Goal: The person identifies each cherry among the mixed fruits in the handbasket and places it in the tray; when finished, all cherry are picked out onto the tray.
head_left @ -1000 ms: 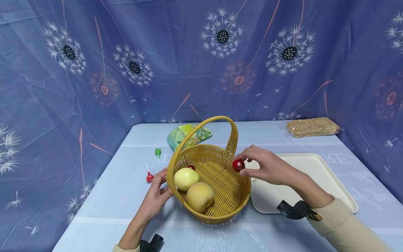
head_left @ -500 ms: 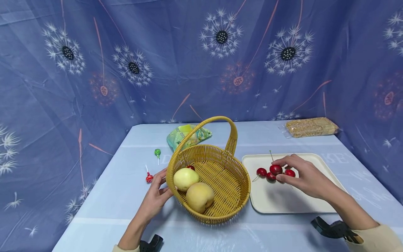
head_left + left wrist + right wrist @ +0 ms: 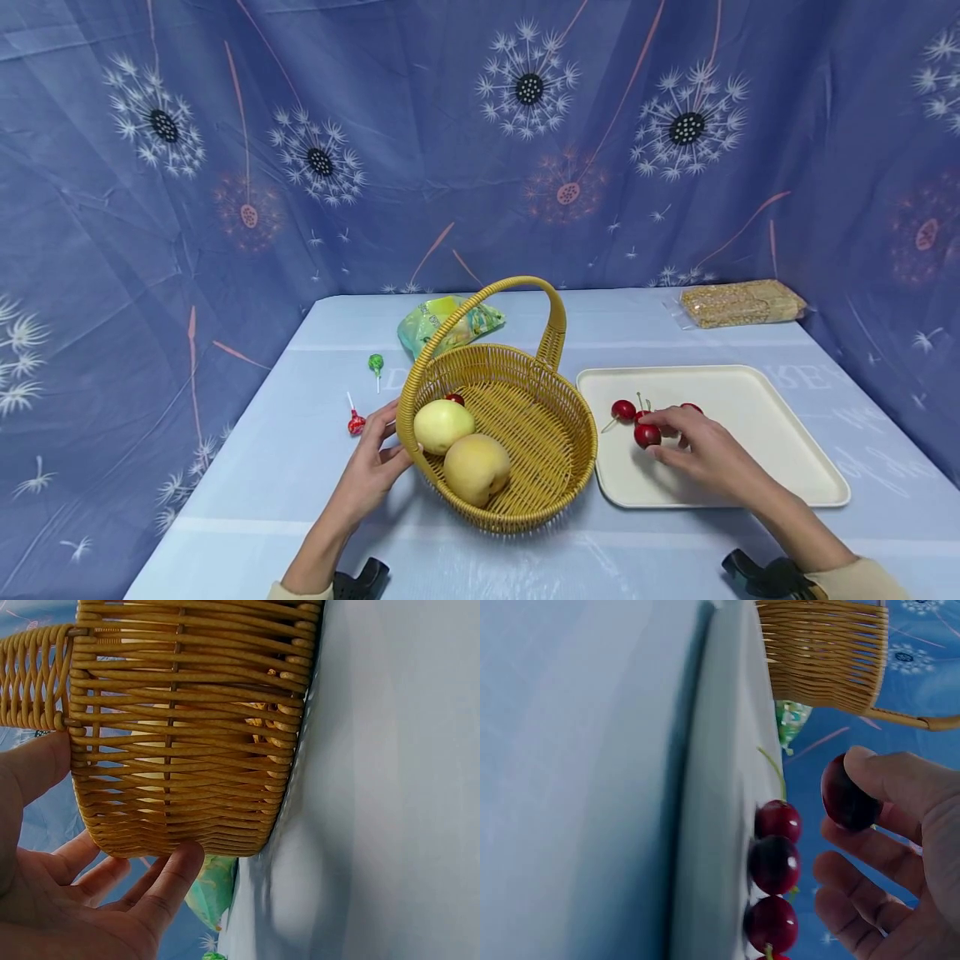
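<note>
My left hand [image 3: 378, 454] touches the left side of a yellow wicker basket [image 3: 525, 521], thumb at the handle's base and spread fingertips against the outer weave in the left wrist view. Inside sit a pale green round fruit [image 3: 444, 427], a yellow peach [image 3: 477, 469] and a partly hidden cherry [image 3: 454, 398]. Between thumb and index finger, my right hand [image 3: 708, 450] pinches a dark red cherry [image 3: 847, 793] close over the cream tray [image 3: 757, 408]. Several more cherries [image 3: 772, 864], some with stems, lie on the tray beside that hand.
Left of the basket are a green lollipop [image 3: 376, 363] and a red lollipop [image 3: 356, 423]. Behind it lies a green-yellow packet [image 3: 427, 321]. A clear-wrapped tan block [image 3: 742, 302] rests at the back right. The basket's tall handle [image 3: 557, 325] arches up.
My right hand has carried the cherry from the basket's right rim to the tray, then lower and slightly toward me. The left hand and basket have stayed put.
</note>
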